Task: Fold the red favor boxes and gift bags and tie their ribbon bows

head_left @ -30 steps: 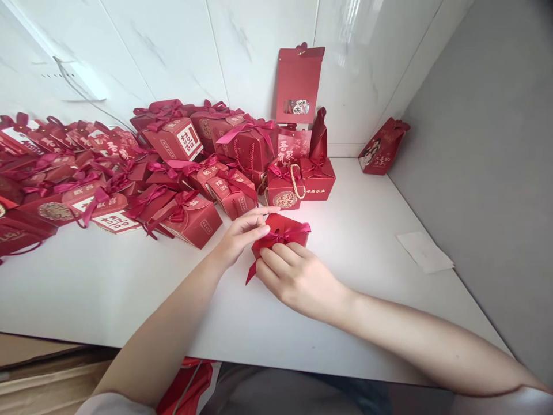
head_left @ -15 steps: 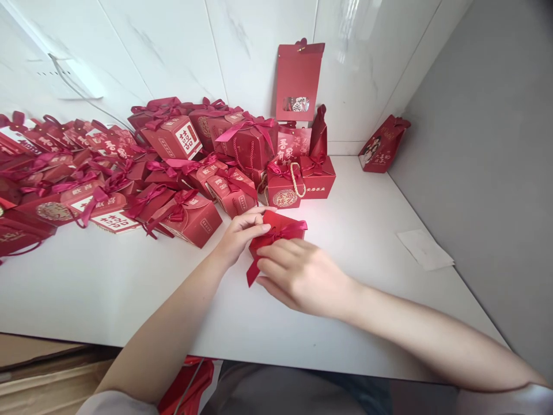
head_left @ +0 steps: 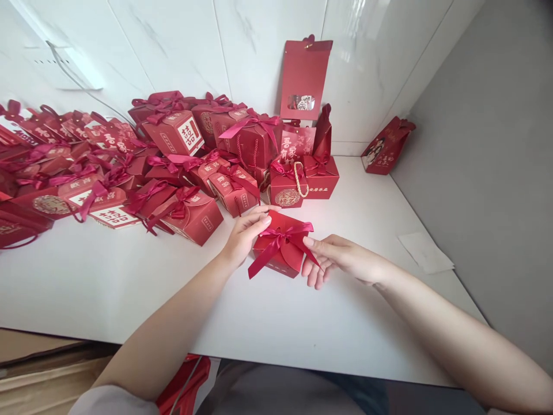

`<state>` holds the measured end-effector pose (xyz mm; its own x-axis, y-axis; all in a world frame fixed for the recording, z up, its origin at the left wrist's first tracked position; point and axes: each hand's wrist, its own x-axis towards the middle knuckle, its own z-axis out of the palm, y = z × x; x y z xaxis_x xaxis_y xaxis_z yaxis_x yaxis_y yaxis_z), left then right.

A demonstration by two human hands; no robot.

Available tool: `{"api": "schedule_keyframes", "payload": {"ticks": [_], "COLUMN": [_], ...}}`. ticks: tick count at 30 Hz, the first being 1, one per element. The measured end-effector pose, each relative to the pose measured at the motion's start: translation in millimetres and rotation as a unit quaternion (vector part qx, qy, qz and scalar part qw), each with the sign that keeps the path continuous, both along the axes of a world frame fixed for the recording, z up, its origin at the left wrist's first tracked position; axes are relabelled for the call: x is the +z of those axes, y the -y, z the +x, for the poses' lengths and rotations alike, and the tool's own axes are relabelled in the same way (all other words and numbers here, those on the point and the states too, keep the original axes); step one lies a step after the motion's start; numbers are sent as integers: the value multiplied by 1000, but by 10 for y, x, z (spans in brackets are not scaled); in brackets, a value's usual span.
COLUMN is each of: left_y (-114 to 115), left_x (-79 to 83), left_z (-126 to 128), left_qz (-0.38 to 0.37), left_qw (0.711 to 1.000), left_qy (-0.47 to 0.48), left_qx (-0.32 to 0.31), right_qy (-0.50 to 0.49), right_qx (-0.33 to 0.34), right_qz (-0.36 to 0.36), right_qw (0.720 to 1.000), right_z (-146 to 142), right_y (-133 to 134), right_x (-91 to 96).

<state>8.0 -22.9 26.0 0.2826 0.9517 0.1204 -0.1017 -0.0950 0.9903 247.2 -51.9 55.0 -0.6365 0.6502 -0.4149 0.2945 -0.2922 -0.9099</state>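
A small red gift box [head_left: 286, 260] sits on the white table in front of me, tied on top with a magenta ribbon bow [head_left: 280, 235]. One ribbon tail hangs over its front left side, the other slants down at its right. My left hand [head_left: 247, 233] grips the box's left side, thumb on the top edge and fingers partly hidden behind it. At the right corner my right hand [head_left: 334, 259] has its thumb on the right ribbon tail, with the other fingers curled beneath.
Many ribboned red gift boxes [head_left: 190, 216] are heaped along the wall at the left and back. A tall red box with a window [head_left: 306, 75] stands behind them. Another red box [head_left: 386, 147] is in the corner. White paper [head_left: 425, 252] lies at the right.
My right hand has moved from over the front of the box to its right corner, uncovering the bow and front face. My left hand stays on the left side.
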Motion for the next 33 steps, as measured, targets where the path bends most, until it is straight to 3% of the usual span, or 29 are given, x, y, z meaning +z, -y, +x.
{"api": "schedule_keyframes", "payload": {"ticks": [5, 16, 33], "left_y": [3, 18, 49], "left_x": [9, 21, 21], "left_z": [-12, 15, 52], "left_qz": [15, 20, 25], "left_qw": [1000, 999, 999], "left_qy": [-20, -39, -38], "left_qx": [-5, 4, -12], "right_qy": [-59, -99, 21], "right_qx": [-31, 10, 144], "right_qz": [0, 26, 211], "right_qw": [998, 995, 967], "right_z": [-31, 27, 169], "right_y": [-35, -66, -49], "right_x": [30, -11, 209]}}
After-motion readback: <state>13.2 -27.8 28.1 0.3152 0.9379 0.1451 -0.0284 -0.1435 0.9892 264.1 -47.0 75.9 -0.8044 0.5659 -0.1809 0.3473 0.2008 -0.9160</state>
